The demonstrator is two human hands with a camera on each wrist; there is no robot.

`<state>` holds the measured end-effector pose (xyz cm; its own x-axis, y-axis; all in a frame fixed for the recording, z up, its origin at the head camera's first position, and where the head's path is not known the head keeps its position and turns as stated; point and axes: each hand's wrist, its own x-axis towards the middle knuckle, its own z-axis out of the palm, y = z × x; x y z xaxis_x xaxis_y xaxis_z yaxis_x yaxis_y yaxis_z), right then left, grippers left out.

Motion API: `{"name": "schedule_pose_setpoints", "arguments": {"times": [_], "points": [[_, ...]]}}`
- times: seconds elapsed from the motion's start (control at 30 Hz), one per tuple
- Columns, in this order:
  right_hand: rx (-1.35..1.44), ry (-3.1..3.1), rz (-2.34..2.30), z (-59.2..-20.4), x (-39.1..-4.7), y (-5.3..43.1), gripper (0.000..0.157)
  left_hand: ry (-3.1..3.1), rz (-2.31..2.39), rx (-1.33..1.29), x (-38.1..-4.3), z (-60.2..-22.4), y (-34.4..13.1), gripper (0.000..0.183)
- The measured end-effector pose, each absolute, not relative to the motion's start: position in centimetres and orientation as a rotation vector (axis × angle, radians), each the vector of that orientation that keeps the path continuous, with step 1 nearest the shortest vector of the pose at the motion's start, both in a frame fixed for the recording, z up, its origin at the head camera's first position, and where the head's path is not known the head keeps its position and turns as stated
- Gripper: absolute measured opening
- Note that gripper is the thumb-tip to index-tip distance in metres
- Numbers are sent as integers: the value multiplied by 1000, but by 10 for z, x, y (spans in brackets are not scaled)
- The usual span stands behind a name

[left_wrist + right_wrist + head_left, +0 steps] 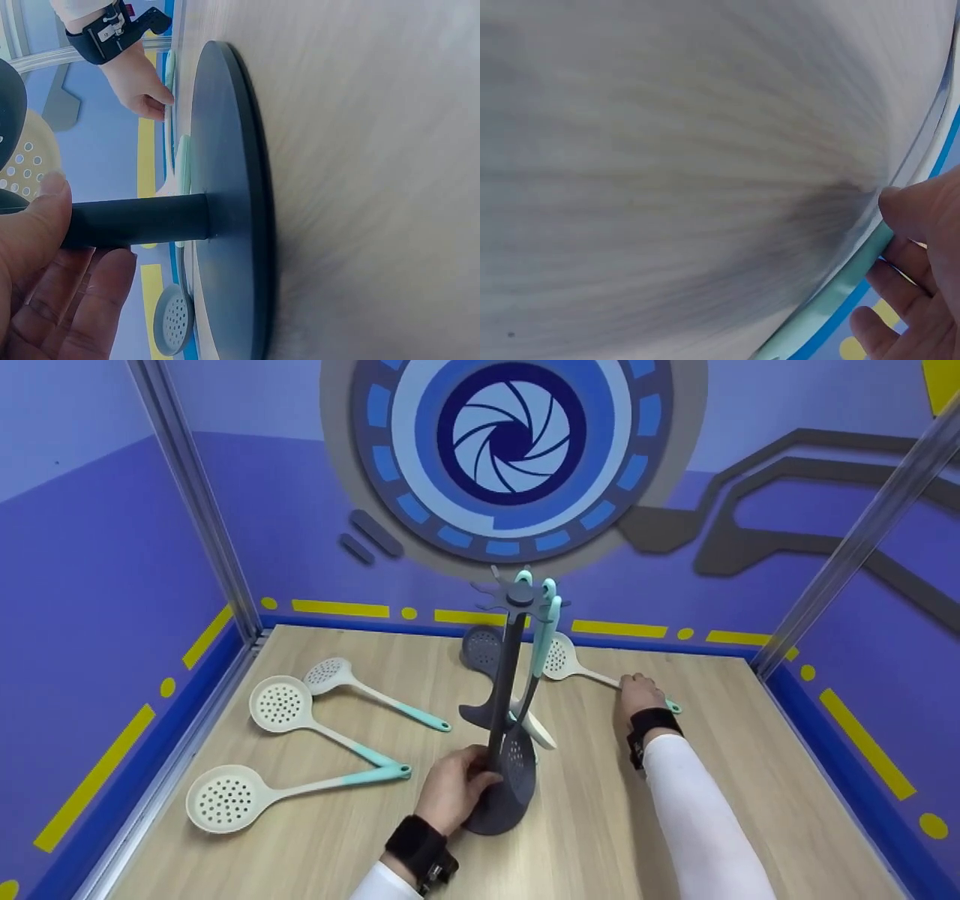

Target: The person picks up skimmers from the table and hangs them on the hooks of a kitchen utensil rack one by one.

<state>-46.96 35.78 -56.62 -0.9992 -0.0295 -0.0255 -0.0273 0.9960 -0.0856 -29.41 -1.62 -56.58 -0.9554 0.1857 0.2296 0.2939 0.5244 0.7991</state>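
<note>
In the head view my left hand (456,784) grips the lower pole of a dark grey utensil stand (512,660); its round base (225,195) shows in the left wrist view. Utensils with mint handles (547,637) hang from the stand's hooked top, among them a dark slotted head (517,761). To the right, my right hand (641,694) pinches the handle of a cream skimmer (559,656) lying at the back of the table. The right wrist view shows its mint handle end (832,292) under my fingers.
Three cream skimmers with mint handles lie at left: one at the back (326,675), one in the middle (281,703), one in front (225,799). The latter two meet at their handle ends. Behind the stand lies a grey skimmer (481,646). Printed walls enclose the table (592,825).
</note>
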Motion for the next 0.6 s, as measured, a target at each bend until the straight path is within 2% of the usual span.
{"name": "schedule_pose_setpoints", "arguments": {"times": [0.1, 0.23, 0.37, 0.47, 0.6], "points": [[-40, 3138, -124, -567, -470, 355, 61, -2637, -1429, -417, -294, -566, -16, 25], [-37, 3169, -144, -570, -472, 352, 33, -2626, -1433, -430, -294, -567, -17, 25], [-64, 3164, -219, -571, -471, 349, 35, -2629, -1433, -428, -294, -566, -17, 25], [-94, 3117, -256, -570, -469, 346, 50, -2640, -1438, -426, -294, -566, -16, 24], [-194, 3059, -256, -565, -466, 335, 43, -2648, -1463, -421, -295, -565, -17, 25]]}}
